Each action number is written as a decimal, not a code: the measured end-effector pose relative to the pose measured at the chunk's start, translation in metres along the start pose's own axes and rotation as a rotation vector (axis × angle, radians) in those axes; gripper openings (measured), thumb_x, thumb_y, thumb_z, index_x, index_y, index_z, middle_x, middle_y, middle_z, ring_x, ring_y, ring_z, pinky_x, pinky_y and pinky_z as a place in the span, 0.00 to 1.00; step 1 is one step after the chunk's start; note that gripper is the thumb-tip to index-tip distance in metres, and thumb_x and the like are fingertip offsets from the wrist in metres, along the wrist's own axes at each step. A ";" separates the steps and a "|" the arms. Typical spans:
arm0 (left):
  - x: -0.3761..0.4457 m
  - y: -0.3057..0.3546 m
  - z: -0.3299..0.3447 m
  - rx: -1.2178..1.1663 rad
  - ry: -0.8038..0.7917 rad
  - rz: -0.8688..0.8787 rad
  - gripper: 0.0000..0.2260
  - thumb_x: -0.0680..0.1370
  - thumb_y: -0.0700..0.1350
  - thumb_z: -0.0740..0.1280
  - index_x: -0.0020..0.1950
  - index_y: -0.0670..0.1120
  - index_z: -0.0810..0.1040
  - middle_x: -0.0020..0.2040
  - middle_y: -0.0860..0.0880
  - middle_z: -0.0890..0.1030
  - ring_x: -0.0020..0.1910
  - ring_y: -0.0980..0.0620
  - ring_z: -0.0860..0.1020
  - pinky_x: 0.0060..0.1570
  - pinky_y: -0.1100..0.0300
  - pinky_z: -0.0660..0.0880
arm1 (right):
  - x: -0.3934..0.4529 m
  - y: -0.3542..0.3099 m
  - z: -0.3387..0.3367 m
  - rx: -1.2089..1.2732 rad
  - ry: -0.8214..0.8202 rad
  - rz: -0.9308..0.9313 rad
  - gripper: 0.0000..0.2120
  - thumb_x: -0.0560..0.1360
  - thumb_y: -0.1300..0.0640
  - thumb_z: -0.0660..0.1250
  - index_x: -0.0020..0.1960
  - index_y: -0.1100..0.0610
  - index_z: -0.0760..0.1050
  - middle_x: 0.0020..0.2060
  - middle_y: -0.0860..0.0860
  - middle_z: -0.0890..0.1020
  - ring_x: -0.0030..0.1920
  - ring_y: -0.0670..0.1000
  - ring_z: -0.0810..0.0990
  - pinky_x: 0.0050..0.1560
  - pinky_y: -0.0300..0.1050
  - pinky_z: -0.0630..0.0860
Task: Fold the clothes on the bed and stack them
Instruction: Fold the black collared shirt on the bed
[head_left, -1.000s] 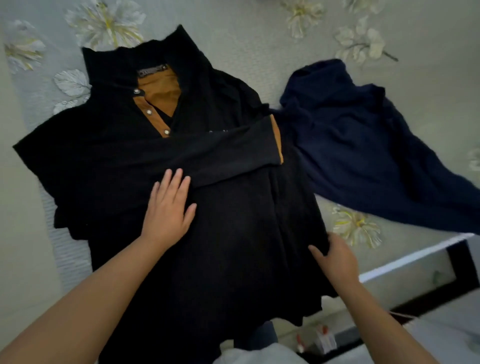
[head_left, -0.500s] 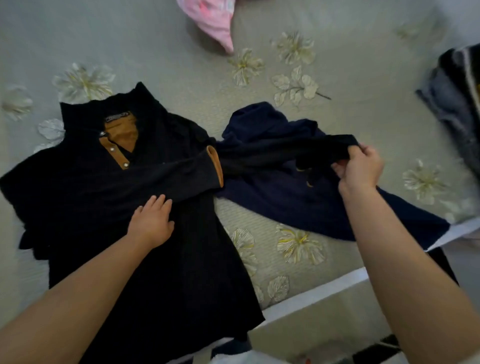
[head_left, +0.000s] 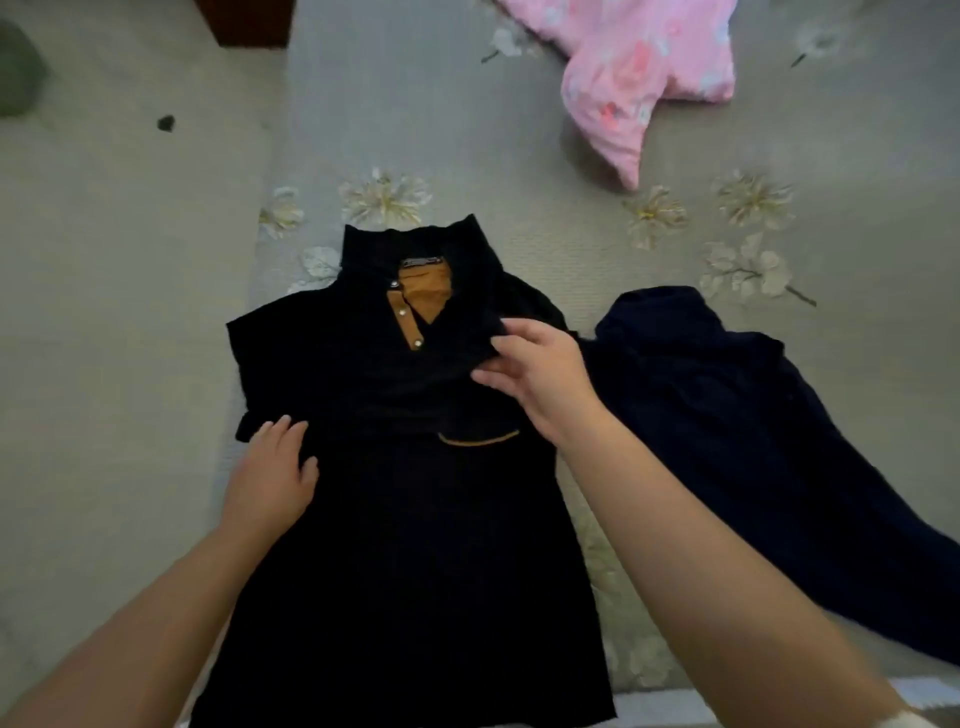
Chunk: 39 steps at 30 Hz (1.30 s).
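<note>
Two hands work on the black shirt (head_left: 415, 519) lying collar-away on the bed (head_left: 467, 130): the right hand (head_left: 540, 371) pinches its folded sleeve near the collar, the left hand (head_left: 272, 473) presses flat, fingers straight.

No text, brand, number or sign is showing clearly enough to be read. The only label is a small dark woven neck tag (head_left: 422, 261) sitting inside the collar of the black long-sleeved shirt with tan lining and a tan button placket (head_left: 405, 519); pale marks are showing on the tag, but they are blurring into a faint streak and no letters are coming through.
</note>
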<state>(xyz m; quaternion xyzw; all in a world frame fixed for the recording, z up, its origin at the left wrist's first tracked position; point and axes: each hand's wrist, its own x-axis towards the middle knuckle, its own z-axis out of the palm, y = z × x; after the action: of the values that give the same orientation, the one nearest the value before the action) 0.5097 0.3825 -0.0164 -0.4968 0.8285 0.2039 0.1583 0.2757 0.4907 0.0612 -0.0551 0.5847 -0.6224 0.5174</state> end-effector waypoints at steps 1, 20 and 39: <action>-0.002 -0.020 -0.002 -0.040 0.027 -0.025 0.21 0.78 0.41 0.60 0.70 0.37 0.64 0.71 0.39 0.65 0.70 0.41 0.62 0.68 0.49 0.60 | 0.005 0.010 0.017 0.066 -0.153 0.041 0.09 0.78 0.66 0.58 0.55 0.55 0.72 0.44 0.53 0.80 0.37 0.46 0.83 0.39 0.38 0.80; 0.074 -0.051 0.046 -0.085 0.109 0.162 0.18 0.78 0.42 0.61 0.68 0.47 0.69 0.69 0.47 0.67 0.60 0.45 0.71 0.55 0.57 0.70 | 0.070 0.106 -0.036 -1.826 0.364 -0.111 0.31 0.75 0.51 0.64 0.74 0.53 0.55 0.74 0.55 0.56 0.73 0.56 0.51 0.69 0.54 0.56; 0.086 -0.039 -0.003 0.158 0.169 0.577 0.15 0.62 0.26 0.63 0.45 0.34 0.81 0.49 0.33 0.81 0.49 0.29 0.78 0.44 0.35 0.76 | 0.047 0.119 -0.087 -1.369 0.514 -0.329 0.20 0.71 0.70 0.67 0.62 0.71 0.70 0.55 0.68 0.75 0.56 0.66 0.75 0.57 0.54 0.71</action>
<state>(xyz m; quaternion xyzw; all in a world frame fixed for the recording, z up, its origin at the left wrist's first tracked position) 0.5046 0.2998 -0.0610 -0.2424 0.9589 0.1332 0.0627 0.2643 0.5420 -0.0848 -0.3041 0.9280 -0.1822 0.1149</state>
